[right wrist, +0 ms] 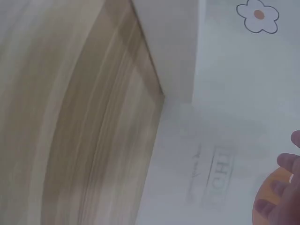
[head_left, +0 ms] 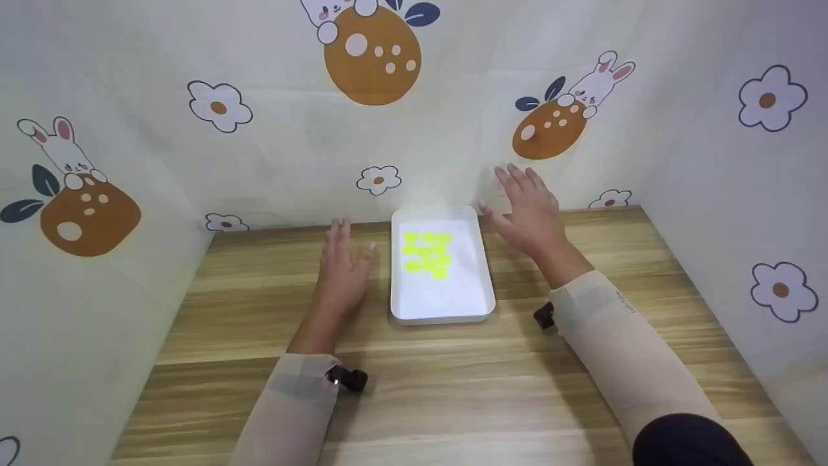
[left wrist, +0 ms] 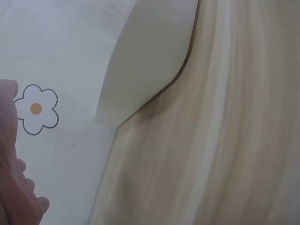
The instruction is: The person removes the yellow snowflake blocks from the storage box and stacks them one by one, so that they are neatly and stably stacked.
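Observation:
In the head view a white rectangular tray (head_left: 446,304) stands on the wooden table against the back wall. Several flat, bright yellow round pieces (head_left: 427,254) lie in its far half, some overlapping. To the tray's left, apart from it, is my left hand (head_left: 343,268) with fingers extended and nothing held. My right hand (head_left: 532,217) hovers off the tray's right side, fingers spread and holding nothing. Each wrist view catches only part of its hand at the edge, beside the tray's outer wall (left wrist: 145,56).
A pale cloth (head_left: 291,149) printed with rabbits, oranges and flowers hangs behind and on both sides. The wood-grain table (head_left: 446,375) extends in front of the tray. Small dark wrist cameras (head_left: 352,379) sit on both sleeves.

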Available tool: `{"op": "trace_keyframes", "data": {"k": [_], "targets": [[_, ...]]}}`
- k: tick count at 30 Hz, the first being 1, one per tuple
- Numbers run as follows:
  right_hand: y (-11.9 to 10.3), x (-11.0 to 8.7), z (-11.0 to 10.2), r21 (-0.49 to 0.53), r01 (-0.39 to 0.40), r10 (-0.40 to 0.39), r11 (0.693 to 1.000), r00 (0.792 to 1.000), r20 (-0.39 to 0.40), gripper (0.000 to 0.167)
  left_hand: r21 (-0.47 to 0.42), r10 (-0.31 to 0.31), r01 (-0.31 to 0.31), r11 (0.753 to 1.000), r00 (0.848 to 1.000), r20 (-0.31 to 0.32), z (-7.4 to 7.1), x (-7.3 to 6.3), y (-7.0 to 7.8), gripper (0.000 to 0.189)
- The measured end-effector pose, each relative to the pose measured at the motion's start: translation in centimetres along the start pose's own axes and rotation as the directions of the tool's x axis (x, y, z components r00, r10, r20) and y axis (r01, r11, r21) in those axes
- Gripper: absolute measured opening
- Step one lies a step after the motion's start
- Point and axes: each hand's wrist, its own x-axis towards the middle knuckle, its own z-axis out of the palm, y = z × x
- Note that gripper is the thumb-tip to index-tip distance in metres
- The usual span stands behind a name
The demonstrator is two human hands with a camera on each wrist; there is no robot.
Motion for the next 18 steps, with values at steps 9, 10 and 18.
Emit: {"op": "trace_keyframes", "data": {"k": [9, 10, 18], "targets": [[-1.5, 1.5, -0.2, 0.351, -0.100, 0.073, 0.931, 0.993, 0.089, 0.082, -0.418, -0.051, 0.117, 0.901, 0.985, 0.166, 1.5, -1.7, 0.2, 0.077], [-1.6, 1.6, -0.1, 0.391, -0.115, 0.080, 0.913, 0.991, 0.105, 0.083, -0.456, -0.050, 0.136, 0.880, 0.979, 0.196, 1.7, -1.8, 0.0, 0.077], [-2.8, 2.9, 0.5, 0.563, -0.197, 0.102, 0.803, 0.975, 0.195, 0.081, -0.531, -0.071, 0.238, 0.813, 0.946, 0.316, 3.0, -2.2, -0.9, 0.071]]}}
